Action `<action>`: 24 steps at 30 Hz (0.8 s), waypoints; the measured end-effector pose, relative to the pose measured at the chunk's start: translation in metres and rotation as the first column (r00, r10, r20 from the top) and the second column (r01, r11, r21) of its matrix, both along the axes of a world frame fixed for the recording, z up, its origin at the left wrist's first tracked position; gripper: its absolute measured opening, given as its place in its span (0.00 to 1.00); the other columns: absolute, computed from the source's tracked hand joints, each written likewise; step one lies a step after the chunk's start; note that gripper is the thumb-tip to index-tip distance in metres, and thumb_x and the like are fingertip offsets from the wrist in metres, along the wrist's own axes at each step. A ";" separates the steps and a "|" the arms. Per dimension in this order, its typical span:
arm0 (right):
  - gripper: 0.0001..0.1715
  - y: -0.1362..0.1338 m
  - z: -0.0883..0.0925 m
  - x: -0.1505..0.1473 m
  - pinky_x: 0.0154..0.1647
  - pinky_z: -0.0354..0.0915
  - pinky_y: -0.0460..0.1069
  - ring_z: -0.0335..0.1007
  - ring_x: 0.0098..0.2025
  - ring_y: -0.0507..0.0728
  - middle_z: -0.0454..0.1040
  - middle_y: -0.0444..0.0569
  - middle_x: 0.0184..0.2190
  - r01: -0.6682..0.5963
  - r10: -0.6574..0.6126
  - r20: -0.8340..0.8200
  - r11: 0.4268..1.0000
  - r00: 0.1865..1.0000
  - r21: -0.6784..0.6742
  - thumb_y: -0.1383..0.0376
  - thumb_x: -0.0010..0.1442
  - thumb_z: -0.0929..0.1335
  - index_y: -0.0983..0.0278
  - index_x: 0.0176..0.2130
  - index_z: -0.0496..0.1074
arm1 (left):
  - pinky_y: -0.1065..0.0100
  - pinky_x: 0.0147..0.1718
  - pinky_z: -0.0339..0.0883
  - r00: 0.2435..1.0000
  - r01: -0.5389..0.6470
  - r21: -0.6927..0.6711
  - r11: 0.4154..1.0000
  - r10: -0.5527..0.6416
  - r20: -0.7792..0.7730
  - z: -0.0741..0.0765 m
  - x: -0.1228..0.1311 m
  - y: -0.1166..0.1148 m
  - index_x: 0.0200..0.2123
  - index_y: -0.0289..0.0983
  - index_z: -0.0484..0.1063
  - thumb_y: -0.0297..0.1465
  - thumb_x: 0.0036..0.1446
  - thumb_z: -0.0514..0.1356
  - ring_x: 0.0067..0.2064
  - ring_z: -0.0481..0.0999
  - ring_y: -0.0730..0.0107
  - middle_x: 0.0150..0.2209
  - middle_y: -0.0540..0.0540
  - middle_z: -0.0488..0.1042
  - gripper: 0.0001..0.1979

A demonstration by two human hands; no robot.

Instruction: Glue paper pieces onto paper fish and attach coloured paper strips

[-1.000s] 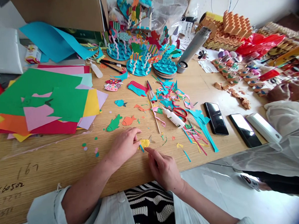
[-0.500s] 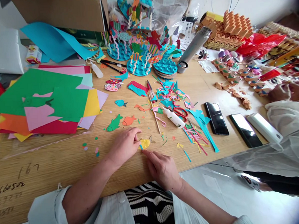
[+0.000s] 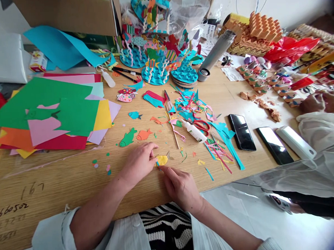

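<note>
A yellow paper fish [image 3: 163,160] with a grey-marked tail lies flat on the table in front of me. My left hand [image 3: 138,162] reaches in from the left, its thumb and fingers closed at the fish's head end. A narrow blue paper strip [image 3: 157,164] crosses the fish there. From below, my right hand [image 3: 183,185] pinches at the strip's lower end, its other fingers curled. Just beyond lie a green paper fish [image 3: 128,137], an orange paper fish [image 3: 144,134] and a small blue paper fish [image 3: 135,114].
A white glue bottle [image 3: 194,131], red-handled scissors [image 3: 203,127] and paper scraps [image 3: 220,152] lie to the right, near phones [image 3: 242,132]. Coloured paper sheets [image 3: 70,89] are stacked at left. Blue fish-decorated bases [image 3: 155,76] stand behind. Another person's hands [image 3: 319,101] are at far right.
Both hands stay at the yellow fish in nearly the same position. My right fingertips have shifted very slightly at the blue strip.
</note>
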State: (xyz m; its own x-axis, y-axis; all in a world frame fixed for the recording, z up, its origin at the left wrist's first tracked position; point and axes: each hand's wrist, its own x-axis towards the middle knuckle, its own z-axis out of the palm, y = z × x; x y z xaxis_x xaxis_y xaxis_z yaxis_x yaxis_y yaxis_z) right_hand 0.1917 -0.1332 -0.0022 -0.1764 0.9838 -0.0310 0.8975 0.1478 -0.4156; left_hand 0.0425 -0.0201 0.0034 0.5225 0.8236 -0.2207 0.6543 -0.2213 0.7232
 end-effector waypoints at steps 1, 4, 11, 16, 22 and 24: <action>0.21 0.000 0.000 0.000 0.33 0.67 0.45 0.79 0.32 0.54 0.81 0.49 0.36 0.001 -0.001 0.000 1.000 1.000 0.001 0.74 0.63 0.61 0.65 0.53 0.71 | 0.68 0.39 0.67 1.000 0.002 0.004 1.000 -0.002 0.000 0.000 0.000 0.000 0.47 0.39 0.73 0.21 0.52 0.62 0.37 0.75 0.67 0.33 0.51 0.75 0.18; 0.23 0.002 0.000 -0.001 0.31 0.66 0.45 0.79 0.31 0.54 0.82 0.49 0.35 0.002 -0.002 0.021 1.000 1.000 -0.008 0.74 0.62 0.62 0.64 0.56 0.70 | 0.68 0.40 0.67 1.000 0.006 0.016 1.000 -0.006 -0.001 0.000 0.000 0.001 0.47 0.39 0.72 0.21 0.52 0.62 0.38 0.75 0.67 0.33 0.51 0.75 0.19; 0.19 0.002 0.000 -0.001 0.32 0.65 0.44 0.78 0.30 0.53 0.81 0.49 0.33 0.005 -0.005 0.010 1.000 1.000 0.019 0.74 0.63 0.62 0.64 0.51 0.73 | 0.68 0.40 0.67 1.000 0.011 0.017 1.000 -0.011 -0.013 0.001 0.000 0.001 0.47 0.40 0.72 0.22 0.52 0.62 0.37 0.76 0.68 0.33 0.51 0.76 0.18; 0.21 0.003 0.002 -0.001 0.31 0.65 0.44 0.78 0.30 0.53 0.81 0.49 0.33 -0.003 0.003 0.037 1.000 0.999 -0.004 0.73 0.62 0.62 0.64 0.53 0.71 | 0.68 0.41 0.67 0.999 0.009 0.012 1.000 -0.008 -0.031 0.004 0.000 0.001 0.47 0.39 0.72 0.22 0.52 0.62 0.38 0.76 0.68 0.34 0.51 0.76 0.18; 0.18 -0.002 0.001 0.001 0.29 0.63 0.44 0.76 0.27 0.52 0.80 0.48 0.29 0.027 -0.015 -0.087 0.991 0.996 0.133 0.74 0.62 0.60 0.65 0.47 0.73 | 0.68 0.37 0.67 1.000 0.002 -0.010 1.000 -0.002 0.001 0.000 -0.001 0.002 0.47 0.40 0.72 0.24 0.52 0.62 0.35 0.75 0.69 0.32 0.52 0.75 0.18; 0.18 -0.004 0.001 0.003 0.28 0.62 0.44 0.75 0.26 0.51 0.79 0.47 0.28 0.063 -0.041 -0.133 0.985 0.990 0.163 0.74 0.63 0.59 0.66 0.47 0.72 | 0.69 0.33 0.66 1.000 -0.008 -0.043 0.999 0.010 0.027 -0.003 -0.001 0.003 0.47 0.39 0.72 0.25 0.53 0.61 0.31 0.74 0.70 0.30 0.52 0.75 0.17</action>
